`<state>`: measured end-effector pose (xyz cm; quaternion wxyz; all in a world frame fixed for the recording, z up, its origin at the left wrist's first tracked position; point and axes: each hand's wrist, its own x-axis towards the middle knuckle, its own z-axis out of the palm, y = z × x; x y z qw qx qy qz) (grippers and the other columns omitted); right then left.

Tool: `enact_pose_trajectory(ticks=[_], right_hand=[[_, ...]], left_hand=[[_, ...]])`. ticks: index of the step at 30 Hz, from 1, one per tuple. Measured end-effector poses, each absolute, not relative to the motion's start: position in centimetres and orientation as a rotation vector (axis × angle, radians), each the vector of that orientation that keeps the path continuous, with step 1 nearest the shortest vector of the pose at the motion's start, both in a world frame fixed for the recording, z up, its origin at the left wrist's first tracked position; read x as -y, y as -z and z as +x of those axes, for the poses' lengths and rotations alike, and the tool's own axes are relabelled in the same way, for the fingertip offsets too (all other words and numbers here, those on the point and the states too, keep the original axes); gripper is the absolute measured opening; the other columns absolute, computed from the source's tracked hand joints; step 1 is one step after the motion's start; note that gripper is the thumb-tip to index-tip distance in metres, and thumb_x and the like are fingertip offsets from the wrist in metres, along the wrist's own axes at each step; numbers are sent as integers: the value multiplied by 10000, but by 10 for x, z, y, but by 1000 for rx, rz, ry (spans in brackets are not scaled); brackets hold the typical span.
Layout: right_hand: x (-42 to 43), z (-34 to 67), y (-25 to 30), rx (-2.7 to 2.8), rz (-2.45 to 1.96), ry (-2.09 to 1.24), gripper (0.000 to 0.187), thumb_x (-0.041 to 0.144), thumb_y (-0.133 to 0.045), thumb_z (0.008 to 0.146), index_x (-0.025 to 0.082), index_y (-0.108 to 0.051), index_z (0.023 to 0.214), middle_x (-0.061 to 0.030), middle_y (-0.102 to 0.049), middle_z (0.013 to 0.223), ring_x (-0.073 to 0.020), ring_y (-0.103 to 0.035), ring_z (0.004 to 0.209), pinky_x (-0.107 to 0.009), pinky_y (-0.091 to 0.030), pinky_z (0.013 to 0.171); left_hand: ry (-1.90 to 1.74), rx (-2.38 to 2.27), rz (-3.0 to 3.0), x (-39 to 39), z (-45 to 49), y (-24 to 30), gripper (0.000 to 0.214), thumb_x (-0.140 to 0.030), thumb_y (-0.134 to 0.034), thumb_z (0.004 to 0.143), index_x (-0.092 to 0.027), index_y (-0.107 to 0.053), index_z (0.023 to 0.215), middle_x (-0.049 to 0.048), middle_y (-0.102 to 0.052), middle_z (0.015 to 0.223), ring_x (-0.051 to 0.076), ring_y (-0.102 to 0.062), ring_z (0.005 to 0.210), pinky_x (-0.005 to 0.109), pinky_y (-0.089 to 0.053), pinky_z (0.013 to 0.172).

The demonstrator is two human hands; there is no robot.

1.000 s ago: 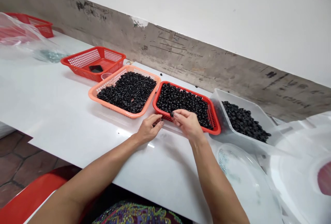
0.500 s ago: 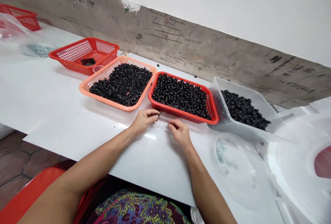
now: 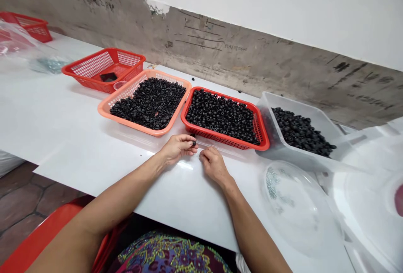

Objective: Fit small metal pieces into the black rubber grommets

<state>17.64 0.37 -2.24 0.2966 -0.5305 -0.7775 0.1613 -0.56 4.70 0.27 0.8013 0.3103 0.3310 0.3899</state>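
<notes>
Four containers: they sit in a row at the far side of your white table (image 3: 63, 130). From your left they are the far red basket (image 3: 94, 65), nearly bare, then the orange basket (image 3: 132, 124), the near red basket (image 3: 220, 137) and the clear tub (image 3: 266, 115), each heaped with small black parts.
Other items: a clear lid (image 3: 299, 210) lies to your right, well apart from both hands. A plastic bag (image 3: 19, 50) lies far to your left.
Obstructions: the front rim of the near red basket stands just beyond your fingertips.
Small black piece (image 3: 194, 143): it is at the tips of your left thumb and forefinger, just above the table and just in front of the near red basket.
Left hand (image 3: 176, 149): it lies palm down with the fingers curled in, pinching the piece.
Right hand (image 3: 214, 166): it rests low on the table with the knuckles up and the fingers curled under, their tips just beside the piece. You cannot tell whether they hold anything.
Forearms: both reach in from the near table edge and converge.
</notes>
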Motion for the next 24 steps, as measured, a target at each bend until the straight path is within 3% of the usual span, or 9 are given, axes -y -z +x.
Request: enact_pose_trajectory(ticks=[7, 13, 24], right_hand=[[2, 169, 4, 1656, -1407, -729, 131, 238, -515, 800, 188, -585, 702, -11, -548, 696, -156, -520, 663, -279, -423, 635], [10, 160, -4, 1577, -1299, -707, 139, 280, -530, 820, 198, -591, 725, -16, -568, 735, -154, -528, 701, -277, -423, 649], [15, 153, -4, 1664, -1266, -624, 147, 243, -512, 852, 203, -593, 735, -12, -543, 726, -148, -515, 692, -280, -432, 658]], left_hand=[[-804, -667, 605, -47, -6, -2, 182, -64, -685, 655, -80, -630, 828, 52, -624, 694, 121, -613, 582, 203, -462, 504], [-794, -632, 614, -41, -3, -5, 262, -79, -665, 697, -91, -631, 957, 64, -629, 704, 113, -606, 601, 203, -457, 527], [-819, -646, 797, -35, 2, -3, 302, -215, -773, 619, -87, -645, 860, 33, -628, 646, 104, -584, 547, 219, -447, 525]])
